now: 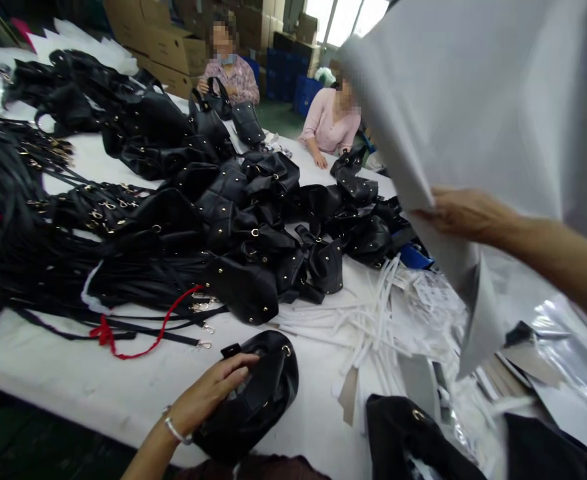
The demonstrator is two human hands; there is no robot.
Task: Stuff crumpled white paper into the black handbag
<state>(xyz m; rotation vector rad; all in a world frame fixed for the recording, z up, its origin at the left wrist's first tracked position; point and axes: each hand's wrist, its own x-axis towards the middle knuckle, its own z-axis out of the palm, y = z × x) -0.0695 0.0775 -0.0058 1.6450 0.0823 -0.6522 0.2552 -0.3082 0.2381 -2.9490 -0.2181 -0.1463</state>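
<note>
The black bag (253, 393), its mouth gripped by the left hand (213, 390), sits near the counter (98, 380) edge and could slide off while the right hand (466, 213) pinches the grey sheet (473, 100) overhead.

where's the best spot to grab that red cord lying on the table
Probably the knotted bunch at the red cord's left end, coming from above: it lies flat on bare white table, while the right end runs in among black straps.

Two people (228, 67) (331, 117) sit at the far side. One red cord (143, 337) lies among black bags (243, 220) (too heaped to count).
</note>
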